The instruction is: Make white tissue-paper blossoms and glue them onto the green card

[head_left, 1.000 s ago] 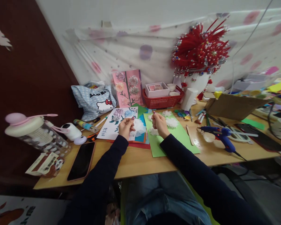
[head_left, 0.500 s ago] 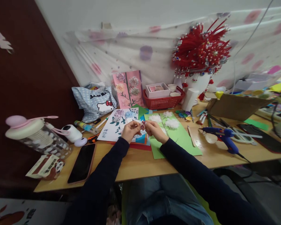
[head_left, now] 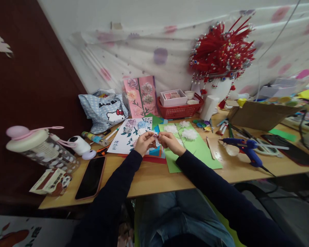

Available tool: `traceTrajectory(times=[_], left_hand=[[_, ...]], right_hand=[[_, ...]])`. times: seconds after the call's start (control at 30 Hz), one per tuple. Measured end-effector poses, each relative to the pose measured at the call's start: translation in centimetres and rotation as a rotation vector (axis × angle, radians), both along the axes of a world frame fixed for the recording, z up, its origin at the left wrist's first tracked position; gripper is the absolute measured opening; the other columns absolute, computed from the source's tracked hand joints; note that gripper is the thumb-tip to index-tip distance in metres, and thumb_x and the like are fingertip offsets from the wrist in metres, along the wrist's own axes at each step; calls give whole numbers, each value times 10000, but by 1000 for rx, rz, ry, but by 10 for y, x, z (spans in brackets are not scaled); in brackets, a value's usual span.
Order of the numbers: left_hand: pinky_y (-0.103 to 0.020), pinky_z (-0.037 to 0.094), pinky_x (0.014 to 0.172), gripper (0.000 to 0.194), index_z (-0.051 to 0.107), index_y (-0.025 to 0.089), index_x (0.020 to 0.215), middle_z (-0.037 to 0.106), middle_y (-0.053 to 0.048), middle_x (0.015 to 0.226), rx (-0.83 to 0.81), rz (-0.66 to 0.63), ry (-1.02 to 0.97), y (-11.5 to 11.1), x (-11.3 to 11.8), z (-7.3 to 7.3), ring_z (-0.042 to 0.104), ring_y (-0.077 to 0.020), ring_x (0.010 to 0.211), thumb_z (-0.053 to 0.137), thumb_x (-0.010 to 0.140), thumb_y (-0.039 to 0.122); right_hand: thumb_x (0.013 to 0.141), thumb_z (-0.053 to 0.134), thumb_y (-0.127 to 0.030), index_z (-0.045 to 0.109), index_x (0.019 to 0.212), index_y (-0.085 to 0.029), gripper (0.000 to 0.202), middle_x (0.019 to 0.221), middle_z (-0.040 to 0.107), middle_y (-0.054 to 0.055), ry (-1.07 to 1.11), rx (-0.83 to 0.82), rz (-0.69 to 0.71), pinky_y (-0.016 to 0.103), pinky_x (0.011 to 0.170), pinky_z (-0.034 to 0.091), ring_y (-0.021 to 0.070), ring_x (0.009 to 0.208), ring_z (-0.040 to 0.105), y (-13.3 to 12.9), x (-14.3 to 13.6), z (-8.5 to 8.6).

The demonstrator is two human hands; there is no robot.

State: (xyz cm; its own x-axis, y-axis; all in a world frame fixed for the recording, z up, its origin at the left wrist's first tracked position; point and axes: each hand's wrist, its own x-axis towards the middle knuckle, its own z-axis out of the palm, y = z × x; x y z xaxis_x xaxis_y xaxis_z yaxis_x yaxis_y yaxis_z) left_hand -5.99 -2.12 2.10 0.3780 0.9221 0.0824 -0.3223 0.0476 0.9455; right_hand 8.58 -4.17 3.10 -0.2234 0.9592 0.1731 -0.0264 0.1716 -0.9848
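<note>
My left hand (head_left: 145, 143) and my right hand (head_left: 170, 141) meet above the desk with fingertips pinched together. Whatever lies between them is too small to make out; a pale bit shows at the fingertips. Below and left of them is a white sheet (head_left: 120, 138) with flower pictures, green leaves and handwriting. Under my right hand spreads a green sheet (head_left: 203, 151) bearing several fluffy white flowers (head_left: 189, 134) and drawn stems. Blue and red paper (head_left: 154, 160) peeks out beneath my hands.
On the right lie a blue glue gun (head_left: 243, 147), a wooden stick (head_left: 210, 148) and a cardboard piece (head_left: 262, 115). A red basket (head_left: 179, 111) and a pink flower picture (head_left: 141, 96) stand behind. To the left are a phone (head_left: 90, 178), a bottle (head_left: 45, 149) and a bag (head_left: 103, 111).
Both hands stay in nearly the same place, still pinched together, with the fingertips slightly shifted. The view has moved a little; the things on the desk lie as before.
</note>
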Motion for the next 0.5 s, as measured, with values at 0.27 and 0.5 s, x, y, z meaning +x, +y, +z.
traceTrajectory(times=[0.27,0.5], left_hand=[[-172,450,426,371,550,126,648,518,58,496,-15,107,-30,0,0,2,470,-39,415,806,510,357],[-170,438,413,403,529,128,601,550,46,525,64,66,16,0,-2,2,494,-45,422,826,469,367]], right_hand=[[710,495,-296,463,574,-175,185,391,301,-90,58,1,-18,193,365,160,39,341,248,-2,-1,1],[743,530,-367,444,559,-174,280,394,275,-94,137,-56,51,202,364,130,33,339,207,-2,0,1]])
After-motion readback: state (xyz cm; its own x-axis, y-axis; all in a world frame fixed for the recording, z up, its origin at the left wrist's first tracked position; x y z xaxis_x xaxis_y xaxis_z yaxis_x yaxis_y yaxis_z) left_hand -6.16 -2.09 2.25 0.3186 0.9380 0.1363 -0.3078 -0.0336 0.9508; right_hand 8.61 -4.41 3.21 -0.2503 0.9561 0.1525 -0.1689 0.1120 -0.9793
